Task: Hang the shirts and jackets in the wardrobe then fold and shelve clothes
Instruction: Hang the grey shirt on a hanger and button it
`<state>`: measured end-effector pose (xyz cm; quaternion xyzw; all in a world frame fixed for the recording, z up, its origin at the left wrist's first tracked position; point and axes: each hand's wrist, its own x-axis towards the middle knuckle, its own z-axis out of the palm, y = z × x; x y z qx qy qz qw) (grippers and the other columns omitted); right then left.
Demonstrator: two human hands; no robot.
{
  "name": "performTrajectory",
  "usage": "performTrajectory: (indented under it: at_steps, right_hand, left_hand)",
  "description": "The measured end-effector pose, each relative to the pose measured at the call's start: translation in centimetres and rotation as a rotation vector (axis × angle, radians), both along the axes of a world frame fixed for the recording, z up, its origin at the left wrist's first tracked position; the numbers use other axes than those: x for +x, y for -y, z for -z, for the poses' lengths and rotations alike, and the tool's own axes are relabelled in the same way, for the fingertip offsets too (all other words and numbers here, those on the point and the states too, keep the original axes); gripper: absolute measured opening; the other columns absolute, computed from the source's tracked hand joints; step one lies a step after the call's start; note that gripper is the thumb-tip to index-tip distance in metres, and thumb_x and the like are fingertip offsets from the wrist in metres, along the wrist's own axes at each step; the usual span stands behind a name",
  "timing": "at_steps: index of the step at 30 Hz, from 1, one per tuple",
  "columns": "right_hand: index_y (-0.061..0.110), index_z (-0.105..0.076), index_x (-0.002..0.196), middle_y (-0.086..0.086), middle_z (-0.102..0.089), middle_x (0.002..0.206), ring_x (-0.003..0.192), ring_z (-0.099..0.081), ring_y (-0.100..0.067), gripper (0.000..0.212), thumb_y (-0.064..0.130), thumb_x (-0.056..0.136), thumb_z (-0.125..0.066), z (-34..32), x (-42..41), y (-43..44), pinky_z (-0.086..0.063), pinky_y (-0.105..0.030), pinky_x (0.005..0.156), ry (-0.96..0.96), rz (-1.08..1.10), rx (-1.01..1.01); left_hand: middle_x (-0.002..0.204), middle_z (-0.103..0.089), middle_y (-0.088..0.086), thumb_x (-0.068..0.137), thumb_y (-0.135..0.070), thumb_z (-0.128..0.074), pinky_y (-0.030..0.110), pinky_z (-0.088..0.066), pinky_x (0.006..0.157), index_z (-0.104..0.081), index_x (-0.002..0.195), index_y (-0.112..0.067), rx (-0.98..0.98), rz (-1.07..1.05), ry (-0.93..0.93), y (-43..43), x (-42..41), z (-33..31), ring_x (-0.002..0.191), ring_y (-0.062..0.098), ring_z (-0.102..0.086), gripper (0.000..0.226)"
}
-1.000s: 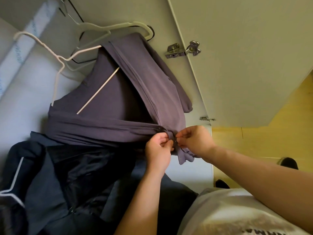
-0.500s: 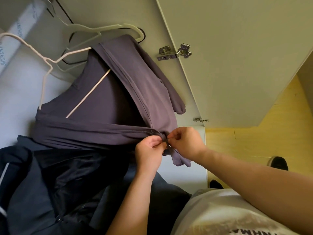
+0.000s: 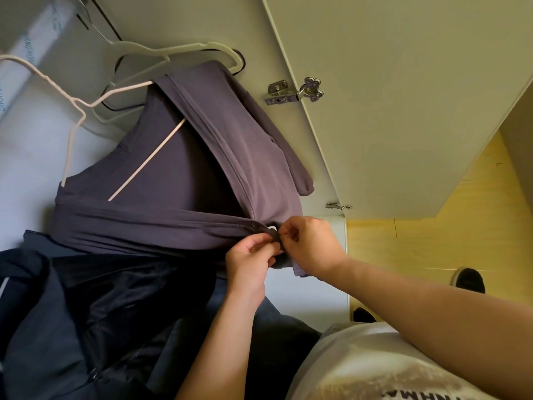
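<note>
Head: both grips (image 3: 251, 264) (image 3: 313, 249) on shirt (image 3: 202, 180) (button (image 3: 273, 234), perhaps)

We see a plain greyish-purple shirt (image 3: 178, 174) on a pale cream hanger (image 3: 145, 160), above a dark navy jacket (image 3: 72, 313) edged with a thin white stripe. The wardrobe door (image 3: 403, 96) is off-white, the floor (image 3: 432, 241) yellow wood-grain and the hinge (image 3: 294, 92) silver.

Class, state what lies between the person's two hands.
Head view: the front edge of the purple-grey fabric shirt, pinched by left hand and right hand.
</note>
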<state>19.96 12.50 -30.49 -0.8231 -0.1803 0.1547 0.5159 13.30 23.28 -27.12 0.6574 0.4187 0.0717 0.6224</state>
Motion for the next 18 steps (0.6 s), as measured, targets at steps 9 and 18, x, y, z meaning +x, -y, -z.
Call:
performTrajectory:
  at_steps: [9, 18]
  right_hand:
    - [0.017, -0.077, 0.099, 0.007, -0.076, 0.084, 0.079, -0.071, -0.006, 0.014, 0.015, 0.089, -0.069, 1.1, 0.0, 0.3, -0.056, -0.020, 0.078, -0.246, -0.058, 0.189]
    - [0.019, -0.076, 0.099, 0.013, -0.069, 0.076, 0.072, -0.066, -0.002, 0.011, 0.017, 0.089, -0.071, 0.3, -0.2, 0.2, -0.051, -0.010, 0.069, -0.161, -0.073, 0.155]
  left_hand:
    - [0.077, -0.077, 0.000, 0.089, 0.003, -0.067, 0.019, -0.051, 0.056, -0.076, 0.093, -0.016, 0.070, 0.011, -0.016, -0.6, -0.2, 0.3, 0.066, 0.009, -0.069, 0.021]
    - [0.079, -0.077, 0.007, 0.082, 0.001, -0.076, 0.021, -0.053, 0.059, -0.076, 0.087, -0.013, 0.028, -0.065, -0.026, -0.7, 0.4, 0.3, 0.072, 0.017, -0.071, 0.015]
